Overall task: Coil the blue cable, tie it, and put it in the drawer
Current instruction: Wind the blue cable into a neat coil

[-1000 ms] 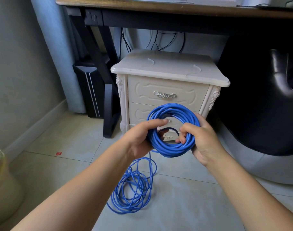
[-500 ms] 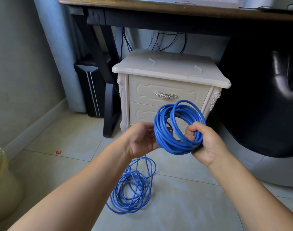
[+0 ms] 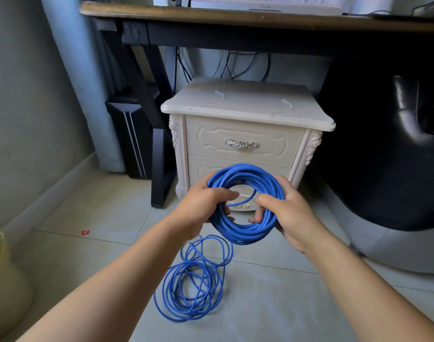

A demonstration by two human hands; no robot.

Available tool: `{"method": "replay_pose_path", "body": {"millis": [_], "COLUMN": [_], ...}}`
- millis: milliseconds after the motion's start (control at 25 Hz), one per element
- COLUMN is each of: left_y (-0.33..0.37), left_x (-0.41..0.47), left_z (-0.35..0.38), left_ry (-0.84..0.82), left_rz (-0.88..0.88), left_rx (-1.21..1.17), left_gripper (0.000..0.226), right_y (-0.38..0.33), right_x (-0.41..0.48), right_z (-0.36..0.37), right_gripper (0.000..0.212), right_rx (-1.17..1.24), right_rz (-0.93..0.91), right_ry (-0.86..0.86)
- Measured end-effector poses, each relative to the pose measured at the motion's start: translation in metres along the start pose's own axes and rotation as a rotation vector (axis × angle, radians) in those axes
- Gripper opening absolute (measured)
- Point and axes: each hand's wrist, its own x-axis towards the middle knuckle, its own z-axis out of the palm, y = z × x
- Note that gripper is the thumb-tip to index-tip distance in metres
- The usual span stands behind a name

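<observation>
Nearest, on the pale tiled floor, loose loops of the blue plastic-sheathed cable lie in an untidy pile, with one strand rising towards the hands. Above the pile, the wound part, a thick round coil, is held upright in the air. The left hand grips its left side, fingers curled through the opening. The right hand grips the right side likewise. Behind stands a cream carved two-drawer bedside cabinet (both drawers closed), under a dark-framed wooden desk.
</observation>
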Motion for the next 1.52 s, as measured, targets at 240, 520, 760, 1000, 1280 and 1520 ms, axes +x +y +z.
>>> {"method": "replay_pose_path", "body": {"millis": [240,520,760,1000,1280,1520], "left_y": [0.011,0.014,0.019,0.011,0.004,0.007], "left_x": [-0.005,-0.002,0.000,0.003,0.001,-0.003], "left_z": [-0.012,-0.023,-0.024,-0.022,-0.007,0.004], "left_ry": [-0.165,-0.214,-0.080,0.067,0.147,0.223], "left_rz": [0.207,0.241,0.305,0.313,0.295,0.337], "left_rx": [0.146,0.208,0.418,0.269,0.183,0.118], "left_gripper": [0.028,0.027,0.035,0.031,0.034,0.036], "right_y": [-0.004,-0.013,-0.020,-0.006,0.000,0.004], "right_x": [0.017,0.014,0.015,0.002,-0.004,-0.004], "right_z": [-0.030,-0.033,-0.029,-0.001,0.007,0.011], "right_gripper": [0.028,0.031,0.017,0.026,0.058,0.042], "right_rx": [-0.072,-0.021,-0.085,-0.218,-0.441,-0.301], "right_rz": [-0.085,0.019,-0.163,-0.201,-0.114,-0.041], "right_ry": [0.127,-0.125,0.010,0.064,0.050,0.133]}}
